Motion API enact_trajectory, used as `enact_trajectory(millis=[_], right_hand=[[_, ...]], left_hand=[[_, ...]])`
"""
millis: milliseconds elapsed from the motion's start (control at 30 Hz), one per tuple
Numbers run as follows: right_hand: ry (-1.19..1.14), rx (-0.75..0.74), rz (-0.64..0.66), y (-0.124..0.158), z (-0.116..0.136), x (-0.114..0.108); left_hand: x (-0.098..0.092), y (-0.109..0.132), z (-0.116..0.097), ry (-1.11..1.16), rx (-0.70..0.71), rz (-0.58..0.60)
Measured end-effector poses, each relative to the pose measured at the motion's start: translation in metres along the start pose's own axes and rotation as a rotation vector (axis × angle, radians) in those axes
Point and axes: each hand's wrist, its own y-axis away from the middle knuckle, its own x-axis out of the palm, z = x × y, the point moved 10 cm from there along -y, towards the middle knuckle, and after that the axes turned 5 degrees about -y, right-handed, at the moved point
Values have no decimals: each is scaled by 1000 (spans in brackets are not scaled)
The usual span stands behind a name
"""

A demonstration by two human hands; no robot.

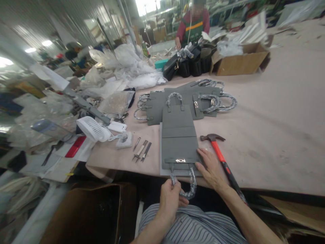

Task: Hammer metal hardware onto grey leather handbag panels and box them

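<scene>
A grey handbag panel (179, 145) lies flat on a pale board (160, 149) at the table's front edge, with a plastic-wrapped handle at each end and a shiny metal clasp (180, 160) near me. My left hand (172, 193) is closed around the near wrapped handle (192, 183), which hangs over the edge. Resting on the panel's right side, my right hand (208, 166) has its fingers stretched out and holds nothing. Just right of that hand lies a claw hammer (218, 152) with a red and black grip.
More grey bag panels (157, 105) with wrapped handles lie behind. Several metal punches (143, 149) and a white fan (92, 128) are to the left. Black bags (189, 64) and a cardboard box (238, 62) stand farther back, near another person (194, 27).
</scene>
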Motion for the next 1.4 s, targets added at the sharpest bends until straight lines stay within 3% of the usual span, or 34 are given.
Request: enact_trajectory(millis=[633, 967, 1267, 1400], right_hand=[[215, -93, 51, 4, -4, 11], [260, -181, 33, 3, -8, 25], [286, -115, 31, 6, -7, 27], [274, -114, 20, 6, -8, 25]], left_hand=[[15, 3, 8, 47, -21, 123], [13, -8, 11, 52, -44, 102], [13, -8, 13, 37, -31, 132], [-1, -8, -2, -269, -52, 323]])
